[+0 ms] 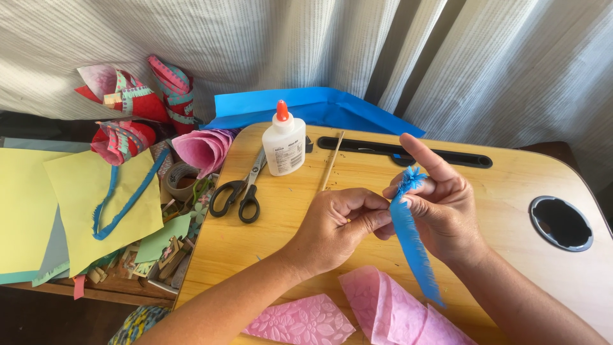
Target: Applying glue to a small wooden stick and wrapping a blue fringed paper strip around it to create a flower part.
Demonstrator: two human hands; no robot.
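My left hand [338,227] pinches the edge of a fringed blue paper strip [412,246] above the wooden lap table [274,217]. My right hand [440,201] grips the strip's upper end, where the fringe is wound into a small blue tuft [412,176] at my fingertips; the forefinger sticks up. The strip's loose end hangs down toward the pink embossed paper [383,310]. A thin wooden stick [332,161] lies on the table just beyond my left hand.
A white glue bottle [285,144] with an orange cap and black-handled scissors [239,191] lie at the table's far left. Blue paper [319,105] lies behind. Yellow sheets [83,198], a tape roll [180,181] and paper cones [137,108] crowd the left. A round cup hole [562,222] sits right.
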